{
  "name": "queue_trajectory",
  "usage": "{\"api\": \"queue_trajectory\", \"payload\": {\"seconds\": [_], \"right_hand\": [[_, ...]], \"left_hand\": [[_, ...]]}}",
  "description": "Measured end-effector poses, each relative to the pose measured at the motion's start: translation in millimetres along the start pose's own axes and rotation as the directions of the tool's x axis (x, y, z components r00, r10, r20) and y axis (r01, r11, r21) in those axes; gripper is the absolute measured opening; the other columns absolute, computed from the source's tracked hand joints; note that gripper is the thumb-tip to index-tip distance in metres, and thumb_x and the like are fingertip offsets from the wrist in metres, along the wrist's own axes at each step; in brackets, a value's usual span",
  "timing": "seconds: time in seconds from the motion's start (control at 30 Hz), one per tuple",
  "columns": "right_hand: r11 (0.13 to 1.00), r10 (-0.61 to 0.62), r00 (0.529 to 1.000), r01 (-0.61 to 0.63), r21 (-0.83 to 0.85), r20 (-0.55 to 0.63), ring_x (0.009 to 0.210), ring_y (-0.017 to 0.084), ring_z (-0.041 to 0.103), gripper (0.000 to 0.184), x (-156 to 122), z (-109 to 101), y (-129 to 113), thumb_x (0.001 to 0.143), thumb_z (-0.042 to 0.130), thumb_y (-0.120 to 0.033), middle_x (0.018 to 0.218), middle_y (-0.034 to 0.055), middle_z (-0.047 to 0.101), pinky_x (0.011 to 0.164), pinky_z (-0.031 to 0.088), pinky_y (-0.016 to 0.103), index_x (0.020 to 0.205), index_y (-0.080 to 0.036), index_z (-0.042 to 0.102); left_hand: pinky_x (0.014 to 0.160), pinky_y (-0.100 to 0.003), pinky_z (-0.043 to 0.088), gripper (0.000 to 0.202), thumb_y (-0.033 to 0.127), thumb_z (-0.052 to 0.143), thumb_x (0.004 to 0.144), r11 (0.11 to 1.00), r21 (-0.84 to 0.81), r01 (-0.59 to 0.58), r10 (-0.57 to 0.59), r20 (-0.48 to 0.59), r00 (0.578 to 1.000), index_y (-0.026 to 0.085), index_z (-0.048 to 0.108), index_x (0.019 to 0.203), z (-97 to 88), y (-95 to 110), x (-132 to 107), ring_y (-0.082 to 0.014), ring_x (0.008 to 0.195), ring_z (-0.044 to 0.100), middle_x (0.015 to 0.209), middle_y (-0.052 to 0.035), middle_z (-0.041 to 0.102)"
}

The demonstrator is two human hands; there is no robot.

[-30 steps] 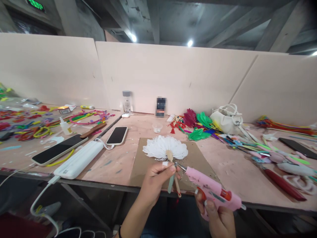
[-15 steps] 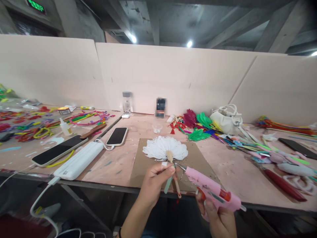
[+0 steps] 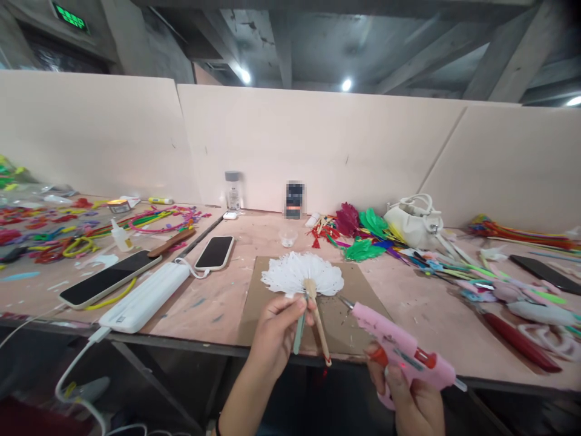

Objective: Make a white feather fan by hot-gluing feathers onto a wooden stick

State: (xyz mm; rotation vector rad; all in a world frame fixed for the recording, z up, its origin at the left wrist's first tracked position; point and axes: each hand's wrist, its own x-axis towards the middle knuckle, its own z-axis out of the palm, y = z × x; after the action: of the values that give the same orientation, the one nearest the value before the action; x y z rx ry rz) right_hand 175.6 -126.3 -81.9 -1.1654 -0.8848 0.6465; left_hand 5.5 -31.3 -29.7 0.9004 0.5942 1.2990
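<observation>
A white frilly fan (image 3: 302, 272) with a wooden handle (image 3: 320, 330) lies on a brown board (image 3: 363, 284). A red bit hangs at the handle's lower end. My left hand (image 3: 276, 327) is closed beside the handle, its thumb and fingers pinching a pale green flat strip (image 3: 299, 334) that points downward. Whether those fingers also touch the handle is hard to tell. Over the table's front edge, my right hand (image 3: 411, 393) is wrapped round the grip of a pink glue gun (image 3: 399, 345). Its metal nozzle points up and left, apart from the fan.
A white power bank (image 3: 145, 297) and two phones, one at the left (image 3: 109, 278) and another nearer the middle (image 3: 215, 252), lie left of the board. Behind it stands a small clear cup (image 3: 287, 237). Coloured feathers (image 3: 363, 248), a white handbag (image 3: 415, 221) and craft pieces lie right.
The glue gun has moved right and slightly down, its nozzle drawing away from the fan handle. My left hand has shifted a little left, uncovering more of the handle.
</observation>
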Motion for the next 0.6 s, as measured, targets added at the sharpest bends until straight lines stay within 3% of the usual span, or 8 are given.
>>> {"api": "queue_trajectory", "payload": {"seconds": [0.13,0.27,0.33,0.4,0.5,0.6], "right_hand": [[1.0,-0.001,0.999,0.001,-0.002,-0.037,0.056,0.013,0.04,0.045,13.9,-3.0,-4.2,0.091,0.065,-0.062,0.062,-0.0018,0.047,0.052,0.032,0.024,0.082,-0.018,0.066],[0.999,-0.012,0.982,0.004,-0.045,-0.188,0.062,0.015,0.045,0.049,33.7,-16.5,-7.5,0.088,0.067,-0.062,0.063,-0.0013,0.051,0.06,0.037,0.026,0.068,-0.02,0.052],[0.997,-0.037,0.973,0.02,-0.078,-0.227,0.064,0.016,0.048,0.051,46.9,-28.5,-7.2,0.083,0.069,-0.066,0.065,-0.0009,0.053,0.061,0.038,0.027,0.068,-0.02,0.05],[0.987,-0.046,0.977,0.013,-0.16,-0.206,0.067,0.017,0.05,0.048,61.3,-41.2,-5.8,0.078,0.073,-0.065,0.068,-0.0009,0.055,0.064,0.04,0.028,0.074,-0.019,0.056],[0.963,-0.097,0.969,0.034,-0.268,-0.226,0.073,0.019,0.053,0.047,80.3,-55.2,-1.9,0.083,0.066,-0.065,0.074,0.0007,0.059,0.068,0.039,0.029,0.078,-0.019,0.058],[0.955,-0.062,0.974,-0.006,-0.295,-0.22,0.065,0.018,0.049,0.054,89.4,-58.2,2.0,0.081,0.062,-0.073,0.07,-0.0002,0.057,0.061,0.036,0.03,0.081,-0.019,0.06]], "left_hand": [[0.059,-0.016,0.044,0.033,0.045,0.089,0.069,0.996,0.049,-0.077,0.079,-0.023,0.997,0.015,0.077,0.073,-12.2,22.8,5.6,-0.0085,0.062,0.055,0.065,-0.0012,0.065],[0.05,-0.019,0.038,0.036,0.049,0.081,0.077,0.905,0.355,-0.235,0.215,0.094,0.972,0.015,0.072,0.074,-22.2,67.4,15.9,-0.0101,0.057,0.053,0.067,-0.0017,0.064],[0.049,-0.022,0.034,0.037,0.047,0.071,0.088,0.738,0.587,-0.333,0.255,0.214,0.943,0.015,0.069,0.07,-23.3,91.3,24.8,-0.0107,0.054,0.049,0.06,-0.0001,0.059],[0.053,-0.023,0.031,0.036,0.04,0.066,0.092,0.46,0.753,-0.471,0.314,0.358,0.879,0.015,0.066,0.067,-23.2,109.8,37.5,-0.0102,0.055,0.044,0.056,0.0028,0.05],[0.058,-0.025,0.031,0.04,0.037,0.059,0.097,0.115,0.773,-0.624,0.279,0.578,0.767,0.015,0.061,0.064,-25.9,121.8,63.5,-0.0114,0.059,0.044,0.059,0.0027,0.048],[0.061,-0.027,0.03,0.042,0.036,0.056,0.1,-0.094,0.7,-0.708,0.12,0.714,0.69,0.016,0.057,0.063,-36.1,118.2,91.8,-0.0128,0.06,0.046,0.061,0.0019,0.05]]}}
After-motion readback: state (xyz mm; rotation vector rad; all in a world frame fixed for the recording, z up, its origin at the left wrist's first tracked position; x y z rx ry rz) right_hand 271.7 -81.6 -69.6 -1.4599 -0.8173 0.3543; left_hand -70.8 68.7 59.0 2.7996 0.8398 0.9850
